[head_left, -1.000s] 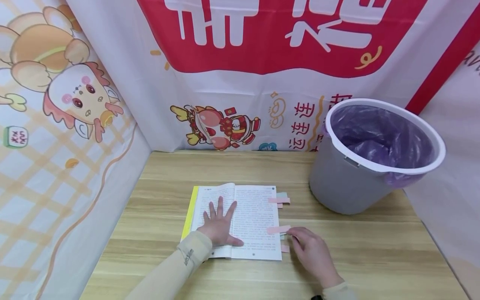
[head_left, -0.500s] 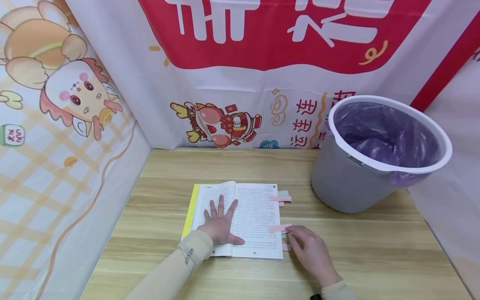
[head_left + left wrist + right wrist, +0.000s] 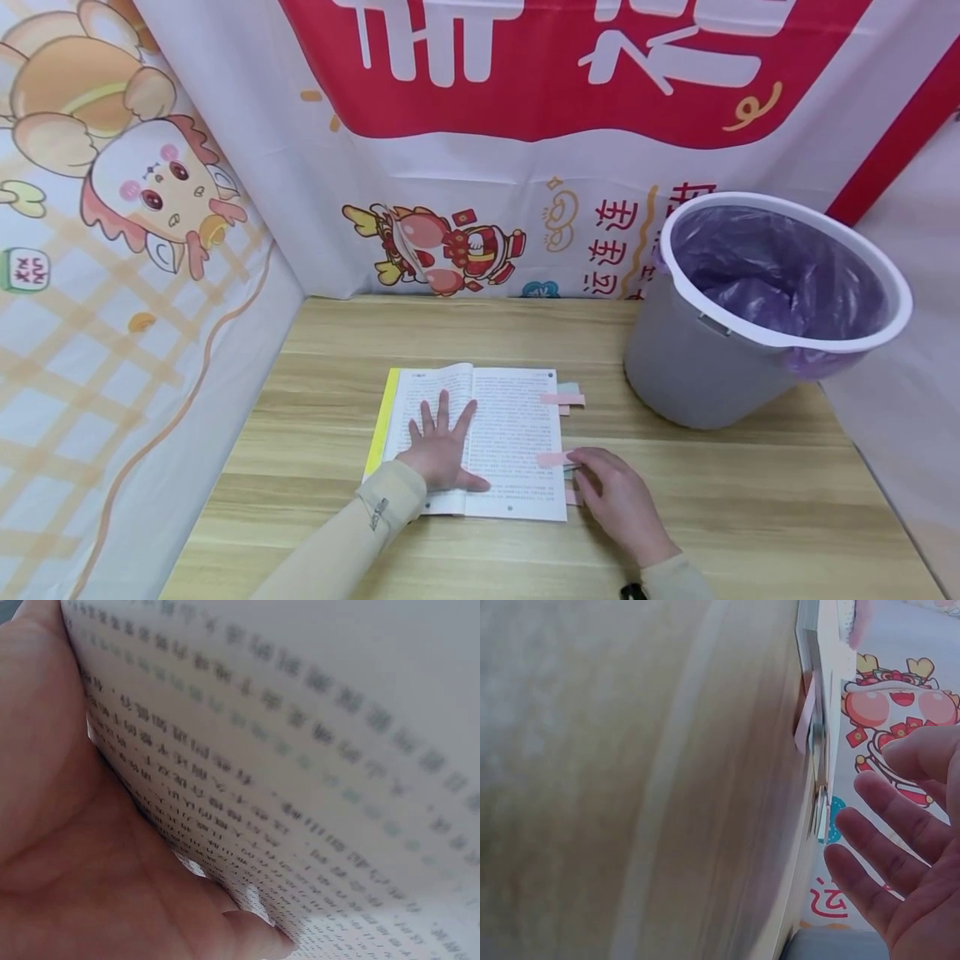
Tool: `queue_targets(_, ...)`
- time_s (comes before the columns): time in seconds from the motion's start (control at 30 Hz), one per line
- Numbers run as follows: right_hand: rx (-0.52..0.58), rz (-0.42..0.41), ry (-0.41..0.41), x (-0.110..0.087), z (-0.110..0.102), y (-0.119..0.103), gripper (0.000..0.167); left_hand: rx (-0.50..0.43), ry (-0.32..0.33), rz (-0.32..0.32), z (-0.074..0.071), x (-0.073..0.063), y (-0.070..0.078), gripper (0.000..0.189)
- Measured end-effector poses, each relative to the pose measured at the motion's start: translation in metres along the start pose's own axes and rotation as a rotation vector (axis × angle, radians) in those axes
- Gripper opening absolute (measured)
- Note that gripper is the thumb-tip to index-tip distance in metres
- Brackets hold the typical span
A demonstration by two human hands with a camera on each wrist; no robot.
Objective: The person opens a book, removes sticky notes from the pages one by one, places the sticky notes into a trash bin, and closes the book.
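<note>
An open book (image 3: 513, 417) with printed pages and a yellow edge lies on the table. My left hand (image 3: 437, 458) rests flat on its left page with fingers spread, the thumb reaching over the centre fold; in the left wrist view, the palm (image 3: 112, 847) lies against the printed page (image 3: 300, 772). At the right page's edge, my right hand (image 3: 618, 496) pinches the outer end of a pink sticky tab (image 3: 552, 459) between index finger and thumb. Its other fingers are loosely bent in the right wrist view. Another pink tab (image 3: 561, 400) sticks out higher on the edge.
A grey bin (image 3: 686, 358) lined with a purple bag stands at the table's right rear. More pink and pale tabs (image 3: 573, 497) project from the book's right edge. A printed cloth (image 3: 450, 167) hangs behind the wooden table (image 3: 360, 333), another at the left.
The right fingertips have shifted slightly left, covering more of the pink tab's outer end. My left hand stays on the page. The head view has shifted slightly.
</note>
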State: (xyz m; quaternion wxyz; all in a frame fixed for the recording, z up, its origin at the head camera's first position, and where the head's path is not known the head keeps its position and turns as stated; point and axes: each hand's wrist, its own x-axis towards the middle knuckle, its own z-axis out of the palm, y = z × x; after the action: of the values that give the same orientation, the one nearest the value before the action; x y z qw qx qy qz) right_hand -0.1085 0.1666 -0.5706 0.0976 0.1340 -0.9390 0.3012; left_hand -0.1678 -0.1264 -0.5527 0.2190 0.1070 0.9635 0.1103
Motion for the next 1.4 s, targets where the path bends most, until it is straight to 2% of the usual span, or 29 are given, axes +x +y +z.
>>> queue_targets(0.23,-0.029,0.009,-0.066,0.007,0.004,0.001,0.027,-0.005,0.001,0.0,0.001,0.0,0.0,0.135)
queue_targets(0.47,-0.069,-0.078,-0.063,0.019,0.003,-0.001,0.023,0.011,-0.002,-0.009,0.004,0.003,-0.001,0.137)
queue_targets(0.67,-0.14,-0.154,-0.131,0.028,0.005,-0.002,0.018,0.008,-0.013,-0.017,0.003,0.001,0.001,0.136)
queue_targets(0.87,-0.183,-0.193,-0.186,0.032,0.009,-0.002,0.014,0.012,-0.007,-0.008,0.001,-0.003,0.002,0.135)
queue_targets(1.17,-0.218,-0.125,-0.22,0.032,0.011,-0.004,0.016,-0.006,-0.007,-0.012,0.0,-0.003,0.001,0.134)
queue_targets(1.4,-0.225,-0.159,-0.187,0.031,0.012,-0.002,0.018,-0.002,-0.011,-0.017,0.001,-0.002,0.0,0.135)
